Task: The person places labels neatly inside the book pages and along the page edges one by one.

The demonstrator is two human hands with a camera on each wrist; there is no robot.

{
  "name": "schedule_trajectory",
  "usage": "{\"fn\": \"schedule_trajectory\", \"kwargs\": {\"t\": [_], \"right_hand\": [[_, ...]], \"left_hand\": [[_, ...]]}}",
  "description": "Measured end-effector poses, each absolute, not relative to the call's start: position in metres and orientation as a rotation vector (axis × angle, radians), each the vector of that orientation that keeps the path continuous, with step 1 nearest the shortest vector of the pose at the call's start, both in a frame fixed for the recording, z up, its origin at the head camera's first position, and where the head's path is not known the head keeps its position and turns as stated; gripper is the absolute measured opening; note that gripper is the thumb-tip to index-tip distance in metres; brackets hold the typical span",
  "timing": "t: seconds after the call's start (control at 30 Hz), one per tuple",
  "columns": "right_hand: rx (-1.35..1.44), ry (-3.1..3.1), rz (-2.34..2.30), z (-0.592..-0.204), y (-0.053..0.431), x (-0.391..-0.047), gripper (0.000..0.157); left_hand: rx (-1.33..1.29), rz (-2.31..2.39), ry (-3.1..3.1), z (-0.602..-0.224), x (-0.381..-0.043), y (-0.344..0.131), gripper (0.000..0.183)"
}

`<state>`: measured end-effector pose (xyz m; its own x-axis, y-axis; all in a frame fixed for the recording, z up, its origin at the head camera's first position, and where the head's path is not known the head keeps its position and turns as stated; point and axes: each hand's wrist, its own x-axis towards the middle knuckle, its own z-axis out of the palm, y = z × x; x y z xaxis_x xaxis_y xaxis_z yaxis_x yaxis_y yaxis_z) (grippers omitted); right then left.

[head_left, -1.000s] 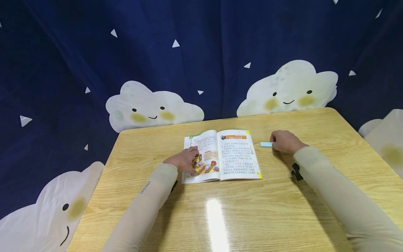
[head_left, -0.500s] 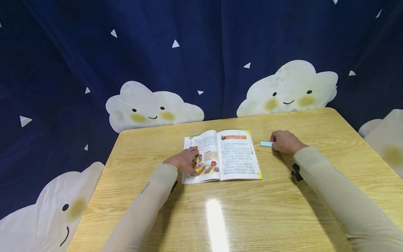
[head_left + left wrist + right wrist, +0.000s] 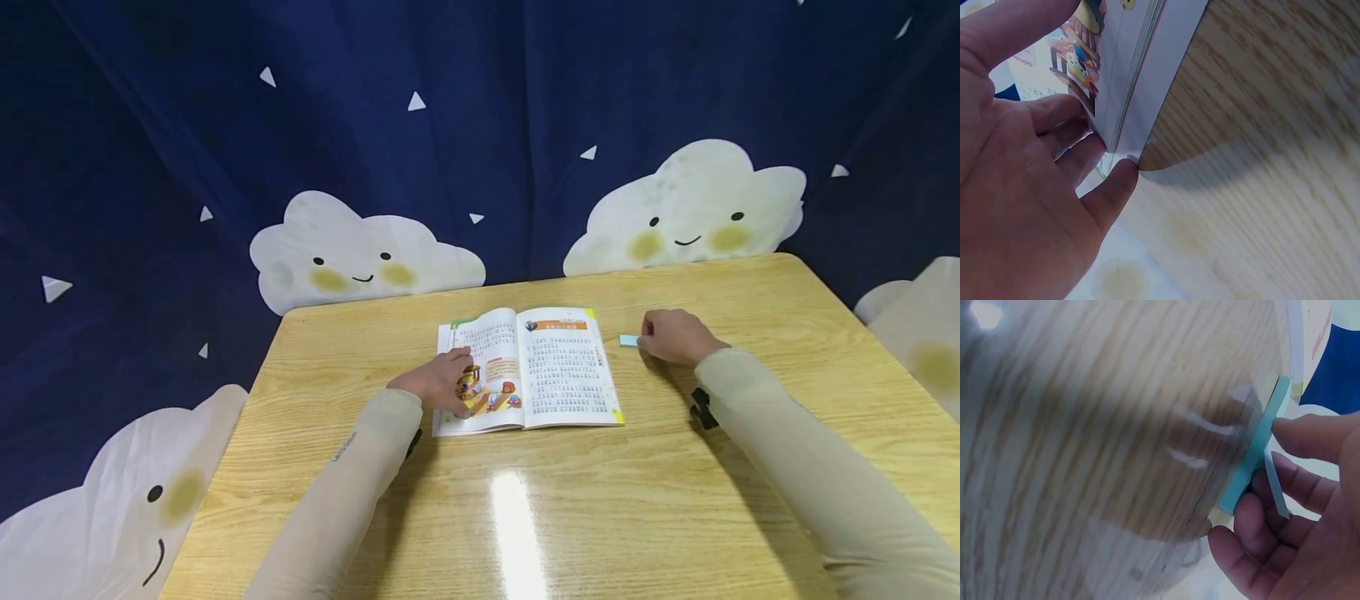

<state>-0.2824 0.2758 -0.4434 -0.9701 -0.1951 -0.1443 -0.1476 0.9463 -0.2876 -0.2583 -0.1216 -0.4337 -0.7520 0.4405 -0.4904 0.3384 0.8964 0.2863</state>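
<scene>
An open book (image 3: 566, 367) lies on the wooden table, a coloured picture at the bottom of its left page. My left hand (image 3: 431, 383) rests on that page with spread fingers; in the left wrist view its little finger (image 3: 1116, 187) reaches the page edges. To the right of the book is a small light-blue sticky note pad (image 3: 628, 341), partly hidden by my right hand (image 3: 681, 337). Up close in the right wrist view, a sticky note (image 3: 1276, 484) bends away from the teal pad (image 3: 1259, 447), between my thumb (image 3: 1310, 436) and curled fingers.
The wooden table (image 3: 600, 508) stretches around the book and pad, with a bright light reflection near its front. Behind it hangs a dark blue curtain (image 3: 502, 100) with smiling clouds. A dark strap (image 3: 703, 408) shows under my right wrist.
My right hand has edged slightly left and covers more of the pad. My left hand and the book keep their places; the head view has tilted a little.
</scene>
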Motion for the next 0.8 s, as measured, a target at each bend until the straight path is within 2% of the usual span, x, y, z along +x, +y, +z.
{"fn": "schedule_trajectory", "kwargs": {"t": [0.8], "right_hand": [[-0.231,2.942,-0.401,-0.442,0.262,-0.284,0.012]], "left_hand": [[0.571,0.253,2.482,-0.431,-0.257,-0.123,0.092]]}}
